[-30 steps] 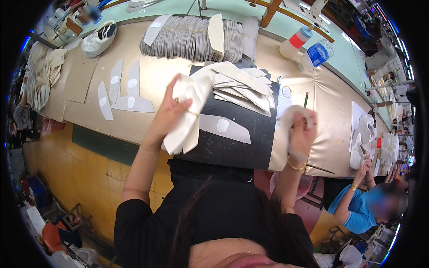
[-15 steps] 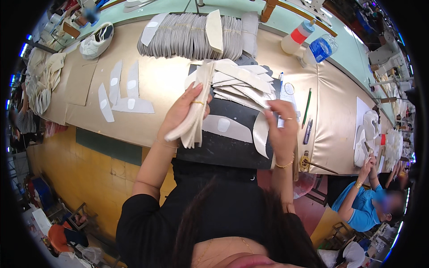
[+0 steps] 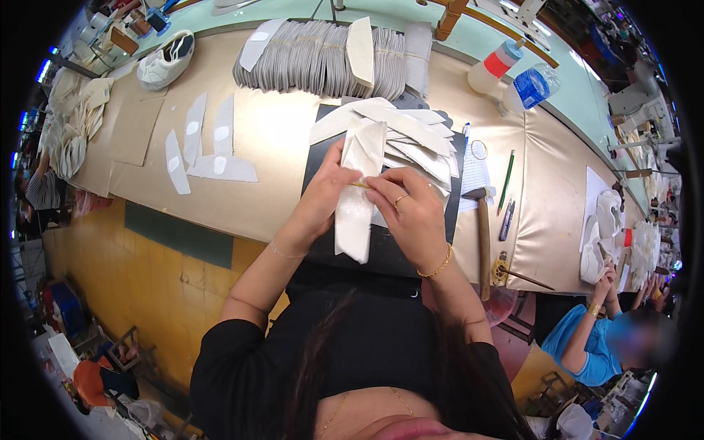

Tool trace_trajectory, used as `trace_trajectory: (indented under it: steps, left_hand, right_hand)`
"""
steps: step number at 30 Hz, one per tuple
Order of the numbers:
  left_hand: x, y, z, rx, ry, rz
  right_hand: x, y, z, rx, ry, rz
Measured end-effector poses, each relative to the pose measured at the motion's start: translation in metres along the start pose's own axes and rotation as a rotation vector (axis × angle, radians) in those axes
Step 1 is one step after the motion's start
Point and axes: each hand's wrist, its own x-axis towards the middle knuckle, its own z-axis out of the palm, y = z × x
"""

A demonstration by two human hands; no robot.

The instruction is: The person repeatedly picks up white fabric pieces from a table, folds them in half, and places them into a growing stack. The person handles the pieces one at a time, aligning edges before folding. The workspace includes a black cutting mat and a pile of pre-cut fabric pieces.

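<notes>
A bundle of cream fabric shoe pieces (image 3: 353, 238) stands between my hands above a black board (image 3: 396, 255), its broad face turned up. My left hand (image 3: 323, 192) is wrapped round the bundle's left side. Across its middle runs a thin yellowish rubber band (image 3: 358, 185). My right hand (image 3: 412, 218) pinches at the band with thumb and forefinger, right beside the left thumb. Just beyond, a fanned pile of similar cream pieces (image 3: 414, 130) lies on the board. My hands and the bundle cover most of the grey piece on the board.
A hammer (image 3: 483, 242), a green pencil (image 3: 506, 183) and a cutter knife (image 3: 507, 220) lie to the right. Behind are a long row of grey pieces (image 3: 308, 59) and two bottles (image 3: 495, 66). Grey templates (image 3: 220, 167) and a white shoe (image 3: 165, 66) are left. A co-worker (image 3: 587, 337) sits right.
The bundle has turned from edge-on to its broad face. My right hand has moved left, from beside the loose curved piece to the rubber band. The hammer is now uncovered.
</notes>
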Motion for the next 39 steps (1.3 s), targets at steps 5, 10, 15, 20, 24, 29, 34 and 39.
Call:
trace_trajectory:
  steps: [5,10,15,20,24,29,34,39]
  left_hand:
    - [-0.006,0.002,-0.004,0.369,-0.079,0.092]
    - [-0.009,-0.003,-0.009,0.474,-0.028,0.148]
    - [-0.003,0.001,-0.014,0.270,0.050,0.292]
    - [-0.015,0.005,-0.016,0.221,-0.006,0.225]
    - [-0.017,0.004,-0.012,0.173,-0.058,0.151]
    - [-0.016,0.020,-0.023,0.080,-0.251,0.041]
    - [-0.020,0.031,-0.027,-0.006,-0.478,-0.028]
    - [-0.029,0.041,-0.023,0.080,-0.704,0.003]
  right_hand:
    - [-0.003,0.007,-0.001,-0.207,-0.089,-0.110]
    - [0.010,0.013,0.000,0.046,-0.154,-0.031]
    - [0.002,0.013,-0.012,0.583,-0.550,0.392]
    - [0.004,0.028,-0.023,-0.423,-0.394,0.082]
    - [0.020,0.031,-0.023,-0.497,-0.358,-0.002]
    - [0.034,0.029,-0.028,-0.265,-0.379,0.127]
    - [0.046,0.033,-0.037,-0.089,-0.427,0.028]
    - [0.054,0.018,-0.035,0.461,-0.613,0.265]
